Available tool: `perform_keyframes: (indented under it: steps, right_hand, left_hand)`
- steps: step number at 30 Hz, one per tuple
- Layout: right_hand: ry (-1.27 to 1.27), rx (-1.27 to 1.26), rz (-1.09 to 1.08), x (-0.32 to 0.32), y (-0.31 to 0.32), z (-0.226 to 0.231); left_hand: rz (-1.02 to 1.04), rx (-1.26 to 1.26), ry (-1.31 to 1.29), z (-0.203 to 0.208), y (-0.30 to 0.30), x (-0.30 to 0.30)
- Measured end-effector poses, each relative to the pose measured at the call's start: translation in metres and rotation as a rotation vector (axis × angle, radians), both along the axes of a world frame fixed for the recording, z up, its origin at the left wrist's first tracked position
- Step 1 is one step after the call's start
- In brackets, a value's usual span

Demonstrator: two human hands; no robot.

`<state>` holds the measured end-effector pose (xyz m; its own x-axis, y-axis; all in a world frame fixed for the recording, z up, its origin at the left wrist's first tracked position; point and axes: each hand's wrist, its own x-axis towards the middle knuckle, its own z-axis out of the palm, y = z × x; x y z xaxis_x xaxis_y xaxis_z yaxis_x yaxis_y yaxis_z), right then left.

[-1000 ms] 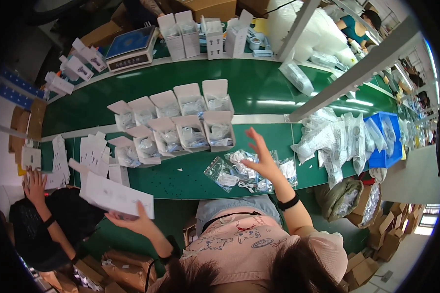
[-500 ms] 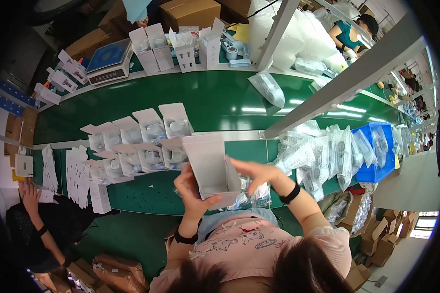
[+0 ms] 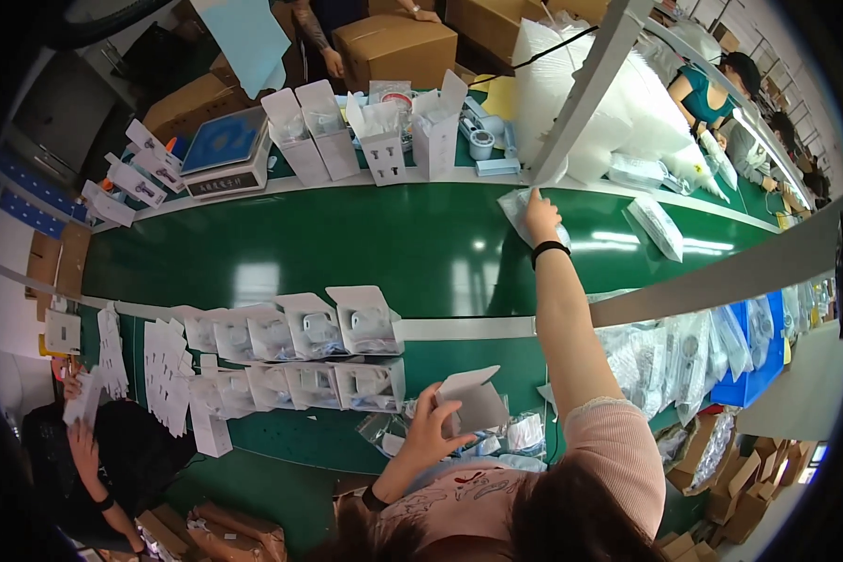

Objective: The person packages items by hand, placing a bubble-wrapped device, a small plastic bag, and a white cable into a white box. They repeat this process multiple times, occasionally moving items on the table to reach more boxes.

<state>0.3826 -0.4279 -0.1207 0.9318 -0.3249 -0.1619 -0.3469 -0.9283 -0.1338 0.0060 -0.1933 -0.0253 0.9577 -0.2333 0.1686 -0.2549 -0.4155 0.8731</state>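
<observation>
My left hand is closed round an open white cardboard box, tilted at the near edge of the green table. My right hand reaches far across, its fingers closed on a clear bubble-wrap pouch lying on the glossy green strip. My palm hides part of that pouch. To the left of the held box stand two rows of open white boxes with clear-bagged parts inside. Small clear bags lie by the box, near my body.
Bubble-wrapped pouches pile up at right beside a blue bin. A slanted metal post rises near my right hand. Another pouch lies on the strip. Flat printed cartons and a co-worker's hands are at left.
My right hand has left the white box and stretched forward to the pouch on the strip. My left hand keeps the box, now lower and farther right. The view has shifted.
</observation>
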Motion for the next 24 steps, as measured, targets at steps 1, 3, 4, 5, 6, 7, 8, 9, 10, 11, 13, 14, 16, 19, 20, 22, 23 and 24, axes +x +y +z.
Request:
perform_keyframes:
  steps: [1,3,4,5,6,7,8,9,10,11,13,14,16,19,20,22,23,24]
  right_hand:
    - [0.007,-0.001,-0.003,0.002,0.000,-0.007]
    - [0.034,0.038,0.194,-0.012,0.025,0.010]
    - [0.047,0.059,0.288,-0.022,0.037,0.021]
    - [0.047,0.053,0.266,-0.027,0.038,0.035]
    - [-0.091,0.243,0.245,-0.032,0.043,0.047]
    - [-0.224,0.429,0.228,-0.042,0.050,0.058]
    - [-0.385,0.526,0.323,-0.054,0.060,0.080]
    - [-0.547,0.621,0.417,-0.069,0.069,0.107]
    - [-0.642,0.730,0.470,-0.089,0.076,0.137]
    - [-0.740,0.840,0.525,-0.112,0.082,0.166]
    - [-0.972,0.744,0.557,-0.169,0.082,0.208]
    - [-0.962,0.743,0.557,-0.198,0.080,0.216]
    - [-1.065,1.238,0.469,-0.250,0.071,0.227]
    - [-0.949,1.280,0.267,-0.293,0.073,0.202]
    - [-0.892,1.300,0.168,-0.306,0.076,0.189]
    - [-0.983,1.106,0.240,-0.315,0.081,0.148]
    - [-0.983,1.108,0.237,-0.323,0.081,0.145]
    - [-0.906,0.962,0.409,-0.331,0.081,0.143]
  left_hand:
    - [0.006,-0.020,-0.017,-0.002,0.000,0.003]
    - [0.039,-0.041,-0.008,-0.002,-0.003,-0.003]
    - [0.062,-0.075,-0.004,-0.003,-0.004,-0.004]
    - [0.056,-0.114,-0.015,-0.003,-0.004,0.005]
    - [0.068,-0.150,-0.023,-0.002,-0.007,0.009]
    - [0.070,-0.157,-0.013,-0.002,-0.010,0.011]
    - [0.069,-0.140,-0.040,-0.002,-0.012,0.014]
    - [0.067,-0.125,-0.066,-0.004,-0.013,0.012]
    - [0.071,-0.126,-0.052,-0.007,-0.015,0.009]
    - [0.153,-0.138,0.011,-0.011,-0.018,0.006]
    - [0.236,-0.154,0.086,-0.019,-0.018,0.005]
    - [0.277,-0.162,0.100,-0.023,-0.017,0.006]
    - [0.301,-0.176,0.128,-0.021,-0.018,0.006]
    - [0.265,-0.126,0.070,-0.018,-0.019,0.007]
    - [0.256,-0.153,0.003,-0.019,-0.020,0.006]
    - [0.238,-0.202,-0.139,-0.020,-0.023,0.004]
    - [0.236,-0.200,-0.137,-0.021,-0.022,-0.002]
    - [0.218,-0.149,-0.083,-0.022,-0.022,-0.008]
